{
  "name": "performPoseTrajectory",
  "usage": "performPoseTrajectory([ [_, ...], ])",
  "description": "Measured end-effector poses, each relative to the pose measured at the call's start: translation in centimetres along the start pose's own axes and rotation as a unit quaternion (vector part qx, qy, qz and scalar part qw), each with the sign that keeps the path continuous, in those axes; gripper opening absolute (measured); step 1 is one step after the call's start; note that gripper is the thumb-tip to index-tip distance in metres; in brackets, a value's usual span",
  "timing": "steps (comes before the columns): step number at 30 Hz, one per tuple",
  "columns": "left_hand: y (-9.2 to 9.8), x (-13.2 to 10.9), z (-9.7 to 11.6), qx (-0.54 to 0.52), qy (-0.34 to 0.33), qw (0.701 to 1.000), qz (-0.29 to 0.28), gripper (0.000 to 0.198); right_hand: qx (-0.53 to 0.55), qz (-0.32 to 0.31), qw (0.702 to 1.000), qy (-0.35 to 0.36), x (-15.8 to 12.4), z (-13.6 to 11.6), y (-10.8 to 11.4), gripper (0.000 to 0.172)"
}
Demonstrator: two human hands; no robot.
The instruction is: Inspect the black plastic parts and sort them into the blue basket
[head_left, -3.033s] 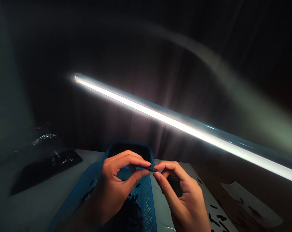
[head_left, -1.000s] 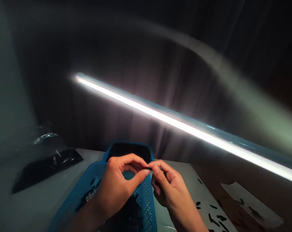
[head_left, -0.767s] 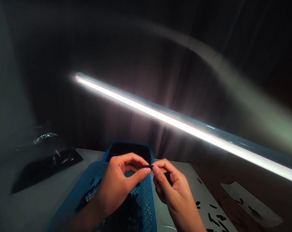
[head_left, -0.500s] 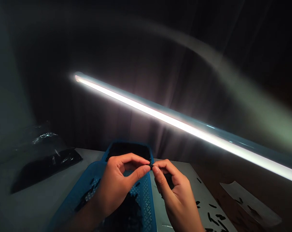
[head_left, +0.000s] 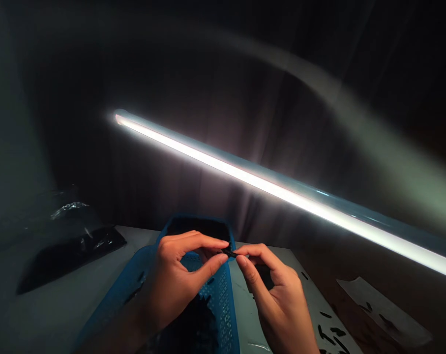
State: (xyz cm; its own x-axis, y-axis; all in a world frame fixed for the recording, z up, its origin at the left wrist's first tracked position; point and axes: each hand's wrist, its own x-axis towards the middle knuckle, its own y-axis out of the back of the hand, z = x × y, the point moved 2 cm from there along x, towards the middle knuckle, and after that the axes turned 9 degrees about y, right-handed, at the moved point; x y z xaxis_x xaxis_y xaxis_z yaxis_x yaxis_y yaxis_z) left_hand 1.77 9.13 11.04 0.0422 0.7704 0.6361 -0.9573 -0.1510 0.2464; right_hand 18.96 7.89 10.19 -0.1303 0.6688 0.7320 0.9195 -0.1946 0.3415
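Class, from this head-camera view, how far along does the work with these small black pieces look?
Seemingly done: black pieces lie on the white surface at right. In hand: the left hand and right hand pinch one small black piece. Seemingly left: a dark heap in the blue perforated basket.

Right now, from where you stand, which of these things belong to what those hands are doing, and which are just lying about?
Seemingly in use: left hand and right hand pinching a small black piece, above a blue perforated basket holding black pieces.

Seemingly lying about: shiny dark plastic bag, loose black pieces on a white table, paper strip, long tube light.
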Motion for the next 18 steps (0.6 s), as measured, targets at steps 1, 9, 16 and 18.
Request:
performPoseTrajectory([
  [1,0.0,-0.01,0.02,0.003,-0.009,1.0,0.002,0.019,0.002,-0.005,1.0,0.002,0.01,0.01,-0.01,0.018],
  [9,0.06,-0.05,-0.01,0.015,-0.03,0.999,0.001,0.013,-0.036,0.01,0.999,0.031,-0.17,0.18,0.39,0.014],
  [16,0.12,-0.04,0.42,-0.003,-0.036,0.999,0.0,0.013,-0.045,0.015,0.998,0.043,-0.23,-0.09,-0.01,0.009],
  [18,0.11,-0.03,0.5,-0.007,-0.032,0.999,-0.009,0.012,-0.044,0.013,0.998,0.043,-0.25,-0.15,-0.07,0.008],
])
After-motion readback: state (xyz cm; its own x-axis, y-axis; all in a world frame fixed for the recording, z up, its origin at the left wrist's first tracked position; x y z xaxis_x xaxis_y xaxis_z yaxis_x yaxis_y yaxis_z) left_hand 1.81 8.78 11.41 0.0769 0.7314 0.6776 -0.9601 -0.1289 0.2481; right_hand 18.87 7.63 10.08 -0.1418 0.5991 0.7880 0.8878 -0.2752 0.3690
